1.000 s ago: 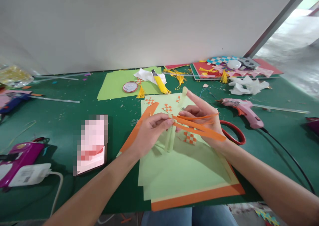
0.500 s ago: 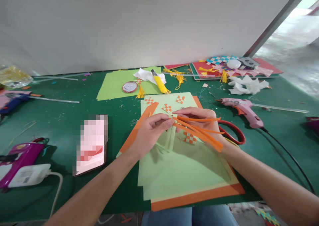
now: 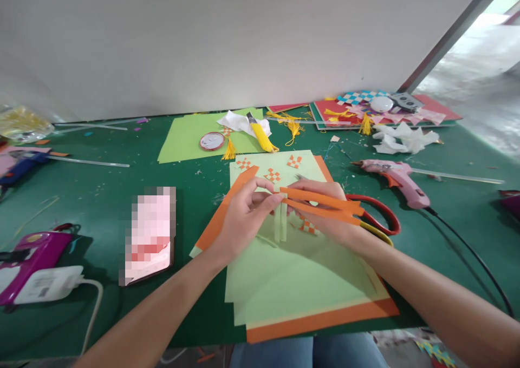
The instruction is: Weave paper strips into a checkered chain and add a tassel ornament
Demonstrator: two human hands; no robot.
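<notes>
Orange paper strips point(image 3: 325, 201) and pale green strips point(image 3: 280, 222) cross between my two hands above the stacked sheets. My left hand point(image 3: 254, 205) pinches the crossing from the left, thumb against fingers. From the right, my right hand point(image 3: 320, 195) grips the same strips, its fingers partly hidden behind the orange ones, which run over it to the right. The green strips hang down. Below lie pale green sheets point(image 3: 300, 281) with small orange-and-white checkered pieces point(image 3: 294, 162) on them. Red-and-yellow-handled scissors point(image 3: 382, 214) lie partly beneath my right hand.
A pink glue gun point(image 3: 400, 178) with a black cable lies right. At the back are a yellow cutter point(image 3: 260, 133), a round lid point(image 3: 212, 141) and green sheets point(image 3: 182, 135). Left are a phone point(image 3: 150, 238), a white adapter point(image 3: 49, 287) and a blue glue gun point(image 3: 22, 170).
The orange strips have drawn closer together and lie flatter over my right hand. My left fingers have risen slightly, and the hanging green strips are more upright. More of the scissors shows.
</notes>
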